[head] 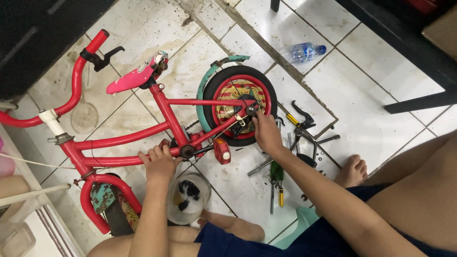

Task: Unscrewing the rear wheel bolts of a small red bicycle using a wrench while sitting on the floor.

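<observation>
A small red children's bicycle (143, 138) stands on the tiled floor with a pink saddle (135, 76) and a red rear wheel (240, 102) under a teal mudguard (209, 81). My left hand (159, 162) grips the lower frame tube near the crank. My right hand (266, 133) reaches to the rear wheel axle (250, 110), fingers pinched on a small part there; whether it holds a tool is hidden. A red pedal (222, 151) hangs between both hands.
Loose tools lie on the floor right of the wheel: a brake lever (302, 116), wrenches (309, 140) and a green-handled screwdriver (276, 176). A clear container (189, 197) sits by my knee. A plastic water bottle (304, 51) lies beyond. A dark table leg (419, 102) stands at right.
</observation>
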